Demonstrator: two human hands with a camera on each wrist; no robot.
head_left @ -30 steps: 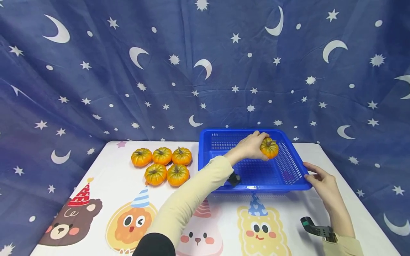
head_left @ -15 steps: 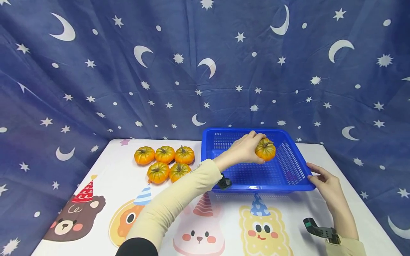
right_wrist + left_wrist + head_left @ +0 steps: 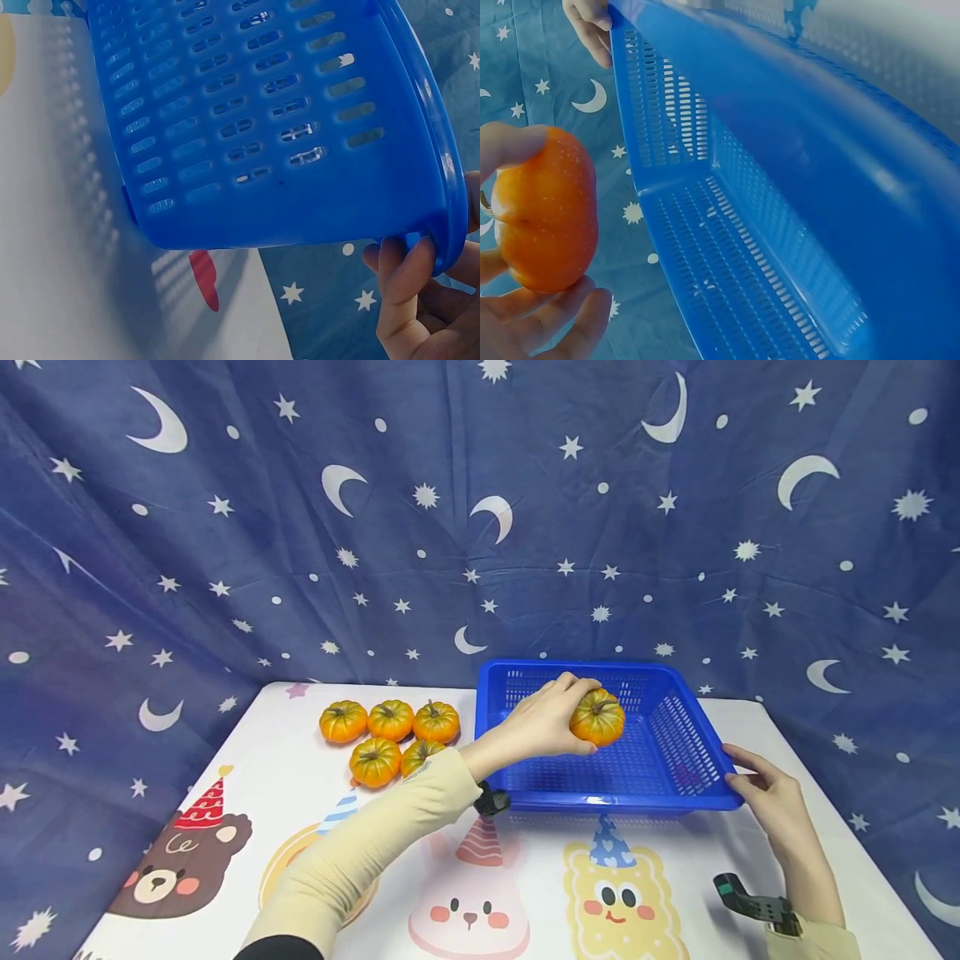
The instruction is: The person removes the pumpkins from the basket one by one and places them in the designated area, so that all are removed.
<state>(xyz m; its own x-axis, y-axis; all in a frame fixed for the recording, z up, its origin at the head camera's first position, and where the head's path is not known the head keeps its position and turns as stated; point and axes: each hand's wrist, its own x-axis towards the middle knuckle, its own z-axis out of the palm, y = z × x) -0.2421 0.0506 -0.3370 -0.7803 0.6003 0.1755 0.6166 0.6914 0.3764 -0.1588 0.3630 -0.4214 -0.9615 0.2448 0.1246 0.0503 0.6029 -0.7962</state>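
Observation:
My left hand (image 3: 551, 718) grips a small orange-and-green pumpkin (image 3: 597, 718) above the inside of a blue plastic basket (image 3: 600, 802). In the left wrist view, thumb and fingers lie on opposite sides of this pumpkin (image 3: 547, 210), with its stem facing left. My right hand (image 3: 776, 797) pinches the basket's rim at its near right corner. The right wrist view shows its fingers (image 3: 401, 289) curled at the underside of that corner. Bare mesh floor shows inside the basket; the left forearm hides part of its near left side.
Several more small pumpkins (image 3: 375, 762) sit in two rows on the white printed tablecloth (image 3: 262, 760), left of the basket. The left sleeve partly covers one of them. A dark blue curtain (image 3: 420, 527) with moons and stars hangs behind the table.
My left hand has moved left over the basket, carrying the pumpkin. My right hand stays on the rim. The head view has shifted a little, sliding the scene rightward.

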